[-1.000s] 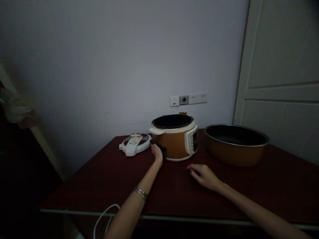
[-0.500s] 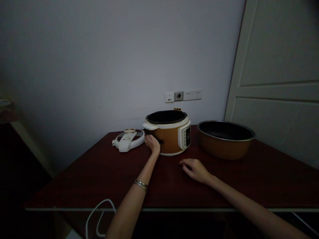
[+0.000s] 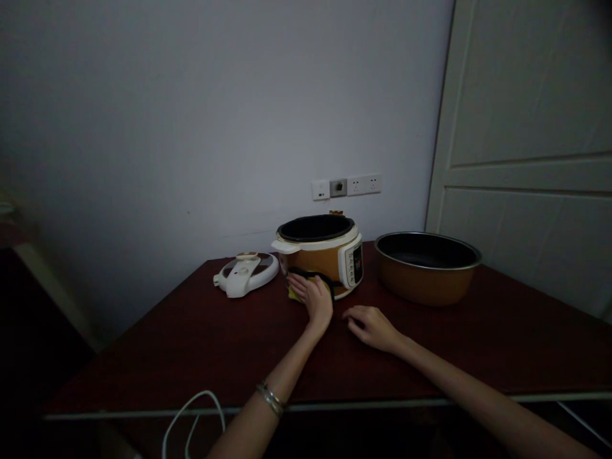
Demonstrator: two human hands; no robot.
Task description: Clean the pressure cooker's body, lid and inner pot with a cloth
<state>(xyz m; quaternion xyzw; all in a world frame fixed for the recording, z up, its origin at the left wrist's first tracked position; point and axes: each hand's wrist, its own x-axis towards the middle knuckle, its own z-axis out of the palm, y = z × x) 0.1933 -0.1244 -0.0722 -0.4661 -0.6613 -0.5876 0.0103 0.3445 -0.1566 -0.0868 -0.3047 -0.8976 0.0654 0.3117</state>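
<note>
An electric pressure cooker (image 3: 313,257) with a gold body, white rim and side control panel stands on the dark red table, its lid off and its inside dark. My left hand (image 3: 315,298) presses a yellow and black cloth (image 3: 295,293) against the lower front of the cooker, fingers stretched over it. The cloth is mostly hidden behind the hand. My right hand (image 3: 373,326) rests on the table in front of the cooker, holding nothing, its fingers loosely bent with a gap at the thumb.
The white cooker lid (image 3: 246,274) lies to the left of the cooker. A large gold basin (image 3: 425,284) with a dark inside sits to its right. Wall sockets (image 3: 363,185) are behind. A white cable (image 3: 191,401) loops at the table's front edge (image 3: 382,404).
My left hand has moved right, from the cooker's left side to its lower front, and the yellow of the cloth now shows. My right hand stays in place. The view has shifted slightly.
</note>
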